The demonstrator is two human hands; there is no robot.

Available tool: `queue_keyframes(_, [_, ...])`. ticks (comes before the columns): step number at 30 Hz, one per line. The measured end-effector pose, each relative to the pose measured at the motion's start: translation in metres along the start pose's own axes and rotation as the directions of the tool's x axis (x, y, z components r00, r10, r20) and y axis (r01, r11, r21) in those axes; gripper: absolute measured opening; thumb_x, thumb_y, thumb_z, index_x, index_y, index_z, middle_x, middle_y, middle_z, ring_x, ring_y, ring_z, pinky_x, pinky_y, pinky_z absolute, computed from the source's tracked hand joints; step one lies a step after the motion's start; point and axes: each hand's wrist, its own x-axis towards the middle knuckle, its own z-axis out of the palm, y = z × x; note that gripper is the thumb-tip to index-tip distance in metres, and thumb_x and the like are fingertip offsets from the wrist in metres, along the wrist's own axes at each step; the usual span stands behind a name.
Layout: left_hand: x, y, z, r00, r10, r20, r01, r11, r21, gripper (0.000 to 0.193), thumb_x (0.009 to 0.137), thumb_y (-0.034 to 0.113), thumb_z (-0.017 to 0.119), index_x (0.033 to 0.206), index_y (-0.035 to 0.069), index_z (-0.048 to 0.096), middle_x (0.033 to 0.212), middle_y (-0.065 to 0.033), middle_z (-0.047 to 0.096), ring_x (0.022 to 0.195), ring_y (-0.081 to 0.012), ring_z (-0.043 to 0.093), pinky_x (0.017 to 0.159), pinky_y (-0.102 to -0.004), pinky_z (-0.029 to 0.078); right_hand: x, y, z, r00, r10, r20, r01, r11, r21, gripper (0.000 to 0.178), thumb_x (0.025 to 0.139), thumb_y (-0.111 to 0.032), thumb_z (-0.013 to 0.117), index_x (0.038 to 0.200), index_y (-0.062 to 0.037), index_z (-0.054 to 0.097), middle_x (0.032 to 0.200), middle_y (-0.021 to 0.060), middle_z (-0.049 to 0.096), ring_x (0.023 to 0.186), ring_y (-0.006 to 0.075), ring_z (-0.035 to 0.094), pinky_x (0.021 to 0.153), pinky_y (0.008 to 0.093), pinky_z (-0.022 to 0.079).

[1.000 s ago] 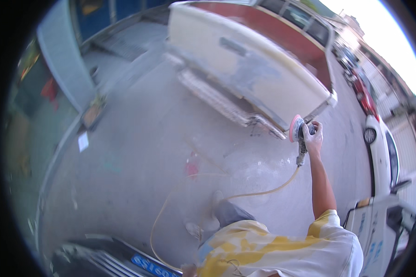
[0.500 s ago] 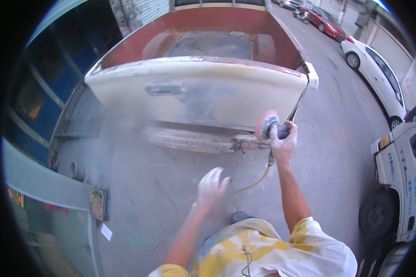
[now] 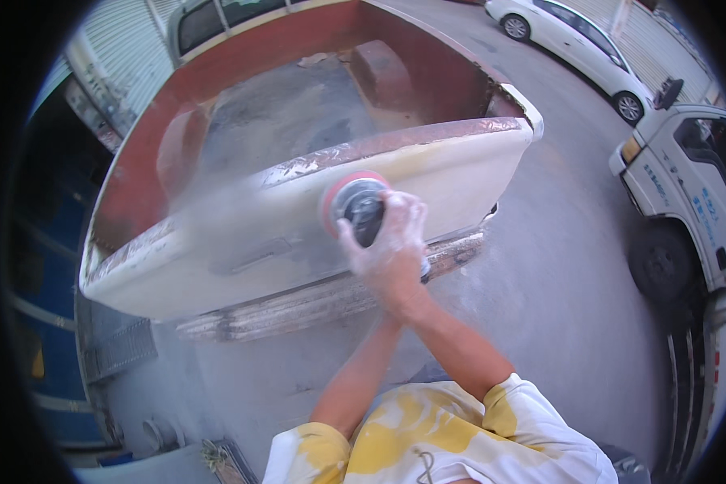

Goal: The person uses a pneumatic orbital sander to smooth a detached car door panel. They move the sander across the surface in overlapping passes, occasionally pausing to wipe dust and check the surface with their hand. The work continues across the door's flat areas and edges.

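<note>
Your right hand [image 3: 391,250] wrapped round sander [image 3: 365,211], pad [image 3: 331,203] at tailgate's [image 3: 464,173] upper face. Left hand hidden behind right; grip cannot be told. Advise: lay pad flat, press lightly, move evenly.

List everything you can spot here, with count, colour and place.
Pickup bed: one, red inside, upper middle
Tailgate: one, cream with grey patches, centre
Bumper: one, dusty grey-brown, below the tailgate
Sander: one, pink, grey and black, before the tailgate
Car: one, white, top right
Truck: one, white, right
Shutters: at least two, pale, top left and top right
Plant: one, greenish, bottom left
Shirt: one, yellow and white, bottom
Forearms: two, bare, crossed, lower middle
Right hand: one, dusted white, gripping the sander
Left hand: hidden from view
</note>
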Motion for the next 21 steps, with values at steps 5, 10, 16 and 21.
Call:
queue_keyframes(5, [0.024,-0.016,-0.053,0.999,-0.026,0.046,0.025,0.999,0.022,0.050,0.093,0.023,0.069,0.137,0.004,0.052,0.126,-0.0143,0.061,0.119,-0.0281,0.059,0.099,-0.0397,0.047,0.005,-0.017,0.039,0.971,-0.095,0.219,0.103,0.994,-0.023,0.073,0.074,-0.025,0.084,0.134,-0.0028,0.049,0.117,0.0227,0.052,0.105,0.0406,0.056,0.092,0.0501,0.048])
queue_keyframes(10, [0.021,0.004,-0.029,0.997,-0.018,0.076,0.020,0.999,-0.033,0.050,0.095,0.023,0.068,0.138,0.005,0.052,0.127,-0.0127,0.061,0.120,-0.0255,0.058,0.099,-0.0381,0.047,0.013,-0.002,0.028,0.935,-0.049,0.350,0.129,0.970,-0.206,0.079,0.069,-0.022,0.083,0.139,-0.0099,0.049,0.115,0.0217,0.054,0.097,0.0417,0.060,0.084,0.0519,0.050])
queue_keyframes(16, [0.054,0.059,0.067,0.986,0.041,0.165,-0.011,0.985,-0.174,0.050,0.096,0.023,0.067,0.140,0.005,0.051,0.127,-0.0108,0.060,0.121,-0.0224,0.057,0.100,-0.0361,0.046,0.075,0.061,-0.032,0.957,0.212,0.197,-0.115,0.903,-0.414,0.064,0.082,-0.027,0.074,0.137,-0.0052,0.049,0.110,0.0262,0.056,0.080,0.0458,0.067,0.069,0.0518,0.055])
queue_keyframes(21, [0.064,0.084,0.085,0.989,0.102,0.108,-0.082,0.981,-0.175,0.047,0.097,0.023,0.067,0.138,0.005,0.053,0.125,-0.0087,0.060,0.122,-0.0203,0.056,0.102,-0.0343,0.045,0.110,0.070,-0.045,0.948,0.160,0.275,-0.020,0.892,-0.451,0.057,0.084,-0.028,0.073,0.133,-0.0055,0.053,0.111,0.0268,0.058,0.078,0.0434,0.068,0.069,0.0507,0.056])
